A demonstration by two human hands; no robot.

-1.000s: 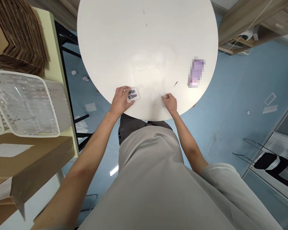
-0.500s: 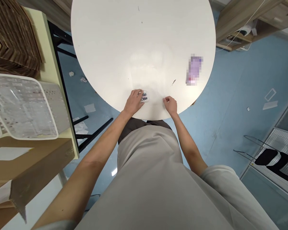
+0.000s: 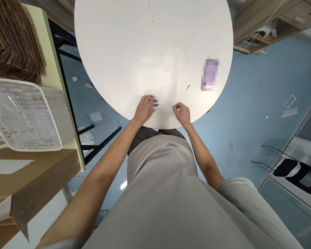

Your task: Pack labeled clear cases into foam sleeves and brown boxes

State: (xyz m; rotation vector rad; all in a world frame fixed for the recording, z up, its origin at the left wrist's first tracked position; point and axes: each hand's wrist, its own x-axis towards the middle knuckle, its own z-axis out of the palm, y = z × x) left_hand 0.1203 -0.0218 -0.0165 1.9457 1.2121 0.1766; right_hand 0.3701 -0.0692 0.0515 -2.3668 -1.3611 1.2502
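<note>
The small case (image 3: 157,103) looks to be made of clear, shiny plastic. The round table (image 3: 114,45) is topped with something smooth and glossy — light is bounced back from it, and a few scuffs (image 3: 188,86) can be seen. Thin, clear plastic pieces (image 3: 20,114) are held in a smooth plastic bin (image 3: 62,114). The stacked sheets (image 3: 15,41) are made of rough brown cardboard. The shirt (image 3: 160,186) is cut from matt cloth — wrinkled in places. Wood grain is shown on the cabinet (image 3: 251,21).

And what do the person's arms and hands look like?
The left hand and right hand are ungloved. The arms are bare up to short grey sleeves, like the grey shirt; only a little of the left sleeve shows.
</note>
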